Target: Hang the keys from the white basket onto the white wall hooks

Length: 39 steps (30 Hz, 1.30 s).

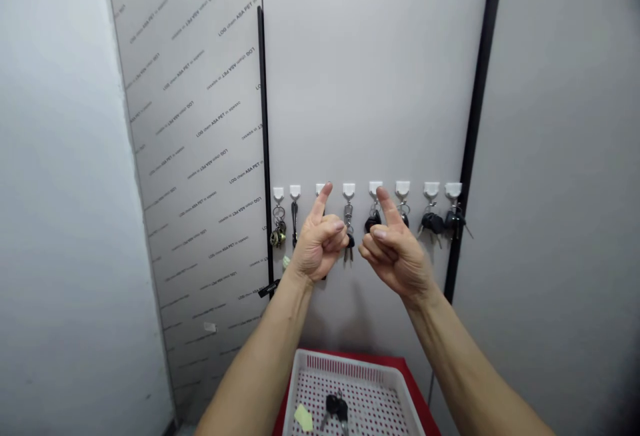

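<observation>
My left hand [321,241] is raised before the row of hooks, index finger stretched upward and the other fingers curled in with the thumb over them. Its fingertip overlaps a white hook [319,189]. My right hand [397,256] makes the same shape, its index tip just below another white hook [376,187]. I see nothing held in either hand. Between them hangs a bunch of keys [349,239] on a clip. Beside my right fingertip hangs a black key fob [373,221]. What hangs behind my left hand is mostly hidden.
Several more key sets hang along the row, including black keys [433,223] at right and a brass-coloured bunch [278,233] at left. Below, a white perforated basket [350,364] on a red surface [413,383] holds black-headed keys [337,406] and a yellow paper arrow [303,417].
</observation>
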### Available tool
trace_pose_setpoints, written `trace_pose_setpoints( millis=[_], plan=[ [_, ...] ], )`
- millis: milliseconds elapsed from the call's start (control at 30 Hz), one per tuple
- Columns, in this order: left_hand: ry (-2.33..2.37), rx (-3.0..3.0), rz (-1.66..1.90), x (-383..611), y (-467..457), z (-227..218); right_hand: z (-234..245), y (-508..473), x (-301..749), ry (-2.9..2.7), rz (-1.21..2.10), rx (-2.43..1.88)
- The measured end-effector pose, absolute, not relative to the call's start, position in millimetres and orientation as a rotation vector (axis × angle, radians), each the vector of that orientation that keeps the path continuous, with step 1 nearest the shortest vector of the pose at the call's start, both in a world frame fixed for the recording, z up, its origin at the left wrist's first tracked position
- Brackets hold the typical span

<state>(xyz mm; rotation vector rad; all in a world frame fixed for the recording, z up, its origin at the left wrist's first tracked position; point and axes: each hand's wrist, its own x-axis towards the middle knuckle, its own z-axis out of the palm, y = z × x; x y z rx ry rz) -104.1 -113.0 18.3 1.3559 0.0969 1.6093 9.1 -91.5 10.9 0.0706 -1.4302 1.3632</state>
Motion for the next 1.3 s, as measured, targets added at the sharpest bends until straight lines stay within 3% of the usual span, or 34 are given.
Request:
trace_pose_setpoints(
  millis=[233, 467, 567, 767, 967, 1133, 1300],
  plan=[
    [0.391, 1.449, 1.733, -128, -111, 9, 7, -79, -8, -1.486, 1.268, -0.109],
    [1.582, 1.116, 2.339, -183, -67, -32, -8, -25, -45, -1.699, 0.625, -0.863],
    [2.096, 1.308, 2.139, -182, -51, -46, -11, -7, -62, -1.829, 0.363, -0.98],
    [2.583, 1.584, 1.77, -181, -45, -39, -4, -1, -67, -1.854, 0.274, -0.981],
    [2.495, 1.506, 1.607, -198, -42, -20, 35, -14, -58, -1.801, 0.181, -0.903],
    [2.228, 1.471, 1.72, -207, -44, -14, 54, -8, -54, -1.903, 0.605, -0.956],
    [1.739, 1.442, 1.651, -211, -52, -2, 73, -10, -54, -1.766, 0.739, -0.754]
  ],
)
